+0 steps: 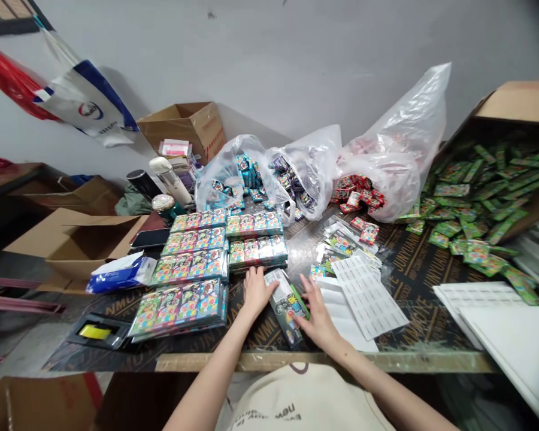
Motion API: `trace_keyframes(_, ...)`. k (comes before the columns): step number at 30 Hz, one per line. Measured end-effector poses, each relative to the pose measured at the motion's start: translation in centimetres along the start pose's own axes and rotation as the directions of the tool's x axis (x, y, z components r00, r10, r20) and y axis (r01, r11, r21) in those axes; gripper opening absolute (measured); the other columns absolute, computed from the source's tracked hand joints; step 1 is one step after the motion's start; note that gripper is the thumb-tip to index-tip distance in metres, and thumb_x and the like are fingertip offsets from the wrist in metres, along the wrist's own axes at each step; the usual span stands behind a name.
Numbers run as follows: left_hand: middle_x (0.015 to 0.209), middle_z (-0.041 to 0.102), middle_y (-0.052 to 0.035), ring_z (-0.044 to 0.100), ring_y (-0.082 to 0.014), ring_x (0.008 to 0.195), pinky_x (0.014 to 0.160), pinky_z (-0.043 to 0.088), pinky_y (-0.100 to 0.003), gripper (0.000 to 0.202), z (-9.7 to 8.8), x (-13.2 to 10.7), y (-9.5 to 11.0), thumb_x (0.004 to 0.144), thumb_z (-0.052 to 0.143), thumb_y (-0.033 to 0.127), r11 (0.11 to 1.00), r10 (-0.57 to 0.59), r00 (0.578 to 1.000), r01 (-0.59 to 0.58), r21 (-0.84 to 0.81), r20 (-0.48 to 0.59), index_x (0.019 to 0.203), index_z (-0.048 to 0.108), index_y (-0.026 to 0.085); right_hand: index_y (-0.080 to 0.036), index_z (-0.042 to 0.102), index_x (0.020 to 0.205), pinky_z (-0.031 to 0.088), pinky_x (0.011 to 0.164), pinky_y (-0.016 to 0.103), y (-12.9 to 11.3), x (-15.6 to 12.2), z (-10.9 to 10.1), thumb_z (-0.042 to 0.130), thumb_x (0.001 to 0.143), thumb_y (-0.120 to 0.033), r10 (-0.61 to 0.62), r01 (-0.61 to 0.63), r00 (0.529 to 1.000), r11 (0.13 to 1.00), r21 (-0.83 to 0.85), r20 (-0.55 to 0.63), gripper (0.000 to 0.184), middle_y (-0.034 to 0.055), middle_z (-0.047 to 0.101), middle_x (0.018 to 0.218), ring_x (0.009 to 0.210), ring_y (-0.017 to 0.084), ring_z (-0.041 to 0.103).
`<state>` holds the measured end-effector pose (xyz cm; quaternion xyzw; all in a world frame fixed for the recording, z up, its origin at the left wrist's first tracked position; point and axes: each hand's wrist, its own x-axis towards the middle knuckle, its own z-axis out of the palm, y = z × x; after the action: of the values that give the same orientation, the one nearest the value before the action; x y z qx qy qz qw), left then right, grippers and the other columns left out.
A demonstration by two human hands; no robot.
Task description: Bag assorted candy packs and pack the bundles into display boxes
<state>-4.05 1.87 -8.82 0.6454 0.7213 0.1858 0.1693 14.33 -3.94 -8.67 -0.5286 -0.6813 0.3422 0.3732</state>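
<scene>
A dark, clear-topped packaging pouch (284, 311) with a colourful print lies on the table between my two hands, with a green edge showing along its right side. My left hand (257, 294) rests at its upper left, fingers apart and thumb reaching to the pouch edge. On the other side, my right hand (318, 320) has its fingers spread, the thumb on or just over the printed front. Just beyond my left hand are stacks of filled colourful packs (257, 248). To the right of my right hand lie white label sheets (371, 296).
More pack stacks (179, 305) stand at left. Plastic bags hold blue (249, 173), purple (290, 179) and red small packets (362, 191). Green packets (480, 215) spill from a tipped carton at right. Bottles (168, 179), a phone (149, 239) and a tape dispenser (99, 333) lie left.
</scene>
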Motion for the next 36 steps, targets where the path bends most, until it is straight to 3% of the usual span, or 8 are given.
trace_keyframes(5, 0.094, 0.056, -0.0115, 0.05, -0.0293, 0.097, 0.082, 0.038, -0.041, 0.027, -0.7, 0.1, -0.4, 0.072, 0.059, 0.039, 0.995, -0.044, 0.999, 0.042, -0.089, -0.029, 0.085, 0.056, 0.016, -0.038, 0.016, 0.138, 0.04, 0.095, 0.047, 0.3, -1.7, 0.9, 0.058, 0.069, -0.016, -0.005, 0.005, 1.0, 1.0, 0.027, -0.001, 0.084, 0.003, 0.013, 0.145, 0.126, 0.029, 0.033)
trace_keyframes(9, 0.079, 0.062, -0.0053, 0.058, -0.0191, 0.077, 0.071, 0.044, -0.03, 0.016, -2.0, 0.4, 0.1, 0.079, 0.049, 0.03, 0.963, -0.006, 1.0, 0.004, -0.268, -0.007, 0.083, 0.056, 0.016, -0.037, 0.019, 0.138, 0.039, 0.096, 0.048, -0.3, -1.4, 0.3, 0.059, 0.071, -0.018, -0.003, 0.004, 1.0, 1.0, 0.022, -0.025, 0.08, 0.0034, 0.012, 0.146, 0.123, 0.029, 0.037)
trace_keyframes(16, 0.075, 0.067, -0.0027, 0.061, -0.0148, 0.068, 0.062, 0.046, -0.023, 0.02, -5.4, -0.4, 3.7, 0.08, 0.051, 0.03, 0.833, 0.226, 0.973, -0.174, -0.525, 0.037, 0.081, 0.064, 0.015, -0.031, 0.015, 0.139, 0.039, 0.095, 0.042, -2.7, 5.0, -3.3, 0.06, 0.077, -0.029, -0.056, 0.095, 0.968, 0.984, 0.152, -0.246, 0.076, 0.0088, 0.03, 0.138, 0.105, 0.02, 0.052)
trace_keyframes(19, 0.077, 0.069, -0.0045, 0.062, -0.0159, 0.069, 0.066, 0.048, -0.025, 0.015, -6.1, -1.3, 4.8, 0.079, 0.054, 0.024, 0.796, 0.331, 0.943, -0.305, -0.523, -0.046, 0.081, 0.067, 0.016, -0.03, 0.014, 0.138, 0.043, 0.091, 0.036, -3.3, 6.7, -3.9, 0.058, 0.078, -0.026, -0.07, 0.13, 0.975, 0.949, 0.287, -0.209, 0.074, 0.008, 0.046, 0.124, 0.093, 0.016, 0.057)
trace_keyframes(23, 0.083, 0.069, -0.0058, 0.064, -0.0168, 0.076, 0.073, 0.049, -0.029, 0.013, -6.0, -2.5, 5.4, 0.078, 0.055, 0.017, 0.789, 0.412, 0.895, -0.445, -0.423, -0.174, 0.081, 0.067, 0.017, -0.029, 0.019, 0.137, 0.042, 0.091, 0.036, -3.4, 6.5, -3.9, 0.058, 0.078, -0.023, -0.109, 0.157, 0.979, 0.943, 0.293, -0.173, 0.071, 0.008, 0.048, 0.122, 0.083, 0.014, 0.057)
trace_keyframes(28, 0.086, 0.068, -0.0061, 0.063, -0.0168, 0.081, 0.075, 0.049, -0.029, 0.014, -5.6, -3.1, 6.0, 0.08, 0.052, 0.016, 0.777, 0.402, 0.889, -0.459, -0.43, -0.222, 0.082, 0.066, 0.018, -0.028, 0.029, 0.134, 0.036, 0.094, 0.039, -5.2, 7.4, -6.6, 0.061, 0.075, -0.024, -0.15, 0.193, 0.967, 0.958, 0.211, -0.207, 0.068, 0.0049, 0.057, 0.106, 0.089, 0.017, 0.054)
trace_keyframes(32, 0.079, 0.068, -0.006, 0.063, -0.0175, 0.077, 0.072, 0.05, -0.03, 0.009, -5.3, -2.9, 6.5, 0.075, 0.057, 0.019, 0.735, 0.278, 0.948, -0.315, -0.6, -0.157, 0.072, 0.066, 0.017, -0.026, 0.023, 0.137, 0.044, 0.077, 0.033, -7.1, 9.2, -8.9, 0.062, 0.074, -0.025, -0.104, 0.057, 0.989, 0.923, 0.38, 0.106, 0.074, -0.0034, 0.056, 0.069, 0.069, 0.014, 0.054)
trace_keyframes(36, 0.078, 0.068, -0.0066, 0.064, -0.0178, 0.075, 0.069, 0.051, -0.029, 0.007, -5.0, -2.8, 6.8, 0.07, 0.062, 0.021, 0.64, 0.183, 0.979, -0.186, -0.745, -0.088, 0.067, 0.065, 0.015, -0.022, 0.025, 0.137, 0.043, 0.064, 0.025, -7.4, 10.1, -8.8, 0.066, 0.069, -0.023, -0.129, -0.072, 0.904, 0.895, 0.441, 0.407, 0.079, -0.0054, 0.053, 0.064, 0.062, 0.011, 0.052)
